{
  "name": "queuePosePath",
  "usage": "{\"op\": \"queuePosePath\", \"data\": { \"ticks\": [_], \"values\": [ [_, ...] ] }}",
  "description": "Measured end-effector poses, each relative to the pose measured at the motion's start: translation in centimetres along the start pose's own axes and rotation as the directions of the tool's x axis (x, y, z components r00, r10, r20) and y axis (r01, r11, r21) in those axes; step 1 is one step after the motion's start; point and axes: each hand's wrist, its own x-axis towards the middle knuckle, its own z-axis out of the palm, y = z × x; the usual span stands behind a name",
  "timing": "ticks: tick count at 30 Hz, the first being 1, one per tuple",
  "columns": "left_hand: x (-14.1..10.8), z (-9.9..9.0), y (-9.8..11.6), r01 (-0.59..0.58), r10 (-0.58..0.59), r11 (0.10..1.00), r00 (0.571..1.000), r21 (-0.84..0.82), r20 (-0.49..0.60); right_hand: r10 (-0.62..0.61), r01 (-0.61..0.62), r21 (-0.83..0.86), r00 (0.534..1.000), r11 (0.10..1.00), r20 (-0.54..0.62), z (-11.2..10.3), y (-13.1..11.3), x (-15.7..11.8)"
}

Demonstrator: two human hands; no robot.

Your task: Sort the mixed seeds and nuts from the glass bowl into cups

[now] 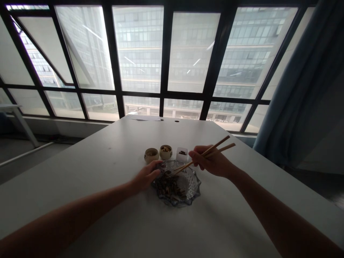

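- Your two bare forearms lie nearest the camera, crossing the white table [107, 215] from the lower corners toward a glass dish [192, 184].
- Your left hand [146, 176] rests at the dish's left rim, fingers loosely curled against the scalloped edge. It steadies the dish; it grips nothing closed.
- Your right hand [212, 161] is closed around a pair of wooden chopsticks [206, 154], held near mid-length. The upper ends rise up and right behind your knuckles; the tips slant down and left into the dish, just beyond your left fingertips.
- The dish holds a heap of small dark pieces [169, 187], most likely seeds or shells; their exact kind cannot be told. Whether the tips have hold of a piece cannot be told either.
- Handling judgement: the pieces look light, hard and smooth, so expect them to slip. Take each one across its narrow middle with both tips, using light, even pressure.
- The dish appears rigid, fragile and prone to sliding on the smooth tabletop. Hold it at the rim.
- Past your fingertips, on the far side of the dish, stand two small round cups [151, 155] [166, 152] and a small white square container [182, 154], close together in a row.
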Motion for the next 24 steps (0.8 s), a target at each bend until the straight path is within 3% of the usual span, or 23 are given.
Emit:
{"op": "queuePosePath", "data": {
  "ticks": [9,24],
  "values": [
    [0.0,0.1,-0.1,-0.012,0.012,1.000,1.000,-0.003,0.000,-0.175,0.182,-0.140,0.983,0.973,0.061,2.2,1.2,0.5],
    [0.0,0.2,0.3,0.001,0.000,0.999,1.000,0.037,-0.008,-0.182,0.188,-0.061,0.979,0.980,0.092,3.4,1.2,0.4]
  ]
}}
